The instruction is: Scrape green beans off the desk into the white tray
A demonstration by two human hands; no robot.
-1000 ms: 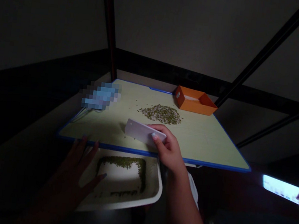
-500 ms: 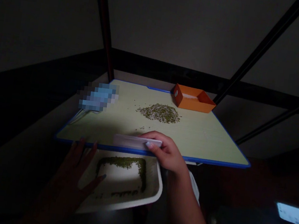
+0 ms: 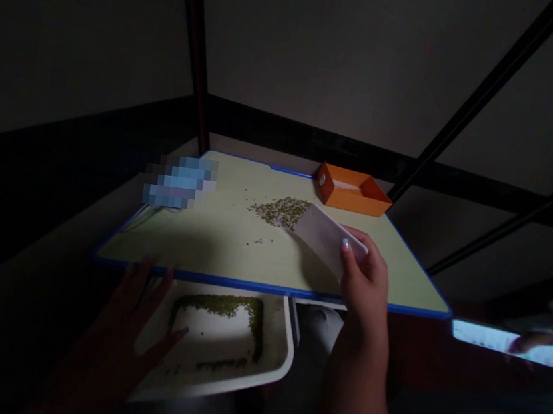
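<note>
The right hand [image 3: 366, 275] has its fingers closed around one end of a flat white scraper [image 3: 328, 237], held tilted above the desk [image 3: 230, 255]. Its far end overlaps the right side of the seed pile [image 3: 278, 211]; whether they touch is unclear. A few loose seeds [image 3: 259, 241] lie on the near side of the pile. The orange box [image 3: 355, 200] stands beyond the pile, to its right, and a pixelated blue item [image 3: 181, 182] lies to its left. Nearer than the pile, below the desk's front edge, is a white basin [image 3: 286, 356] with more seeds inside. The left hand [image 3: 136, 317], fingers spread wide, is at the basin's left side.
</note>
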